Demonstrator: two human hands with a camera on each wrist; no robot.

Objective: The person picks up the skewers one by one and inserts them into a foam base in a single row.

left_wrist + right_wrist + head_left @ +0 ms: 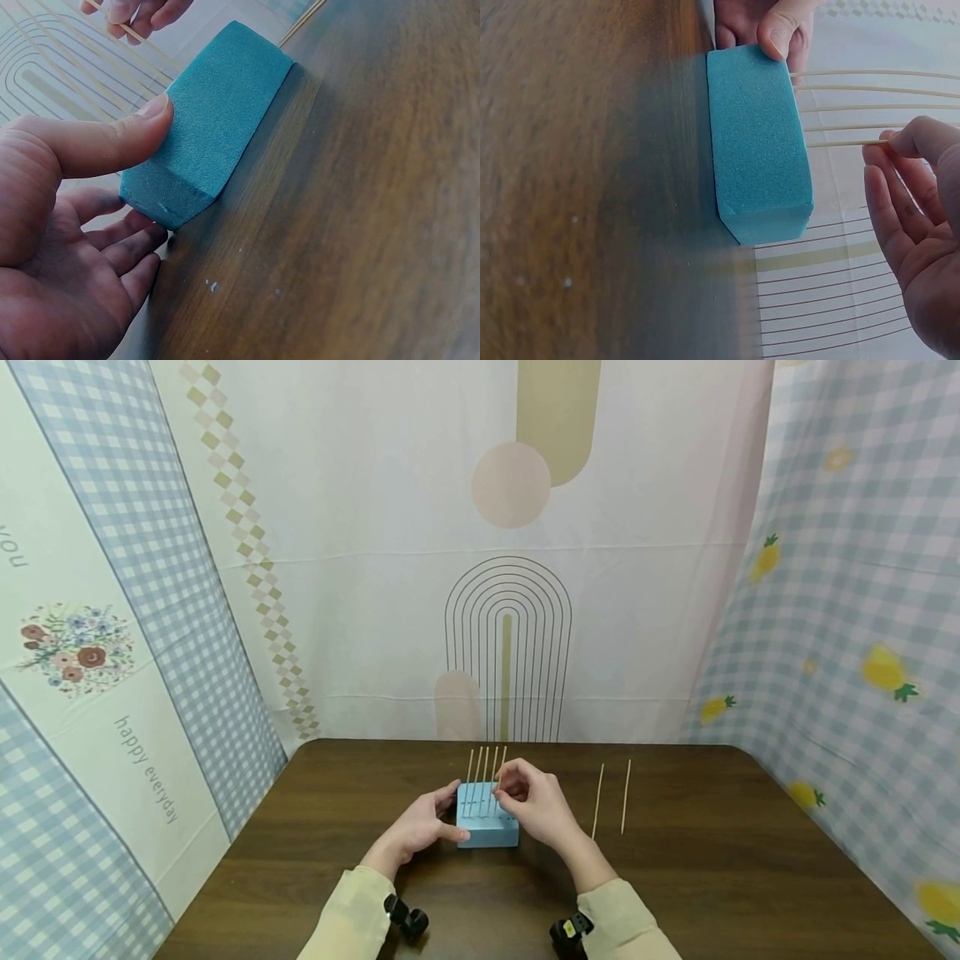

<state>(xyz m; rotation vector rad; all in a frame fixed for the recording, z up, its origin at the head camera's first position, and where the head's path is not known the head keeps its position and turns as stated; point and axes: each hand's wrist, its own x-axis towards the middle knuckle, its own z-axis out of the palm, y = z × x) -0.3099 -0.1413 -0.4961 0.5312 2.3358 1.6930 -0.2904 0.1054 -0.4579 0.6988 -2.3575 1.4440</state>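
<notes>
A blue foam block [488, 835] stands on the table with several thin wooden sticks upright in its top. My left hand [422, 825] grips the block's left side; in the left wrist view the thumb [127, 142] presses its front face and the fingers lie at its end and back. My right hand [542, 803] is above the block's right end. Between thumb and index finger it pinches the rightmost stick [847, 143], whose lower end meets the block's top. The other sticks [877, 109] stand in a row beside it.
Two loose sticks [597, 802] [626, 797] lie on the brown table [720, 860] to the right of my right hand. Patterned cloths [375, 527] hang behind and at both sides of the table.
</notes>
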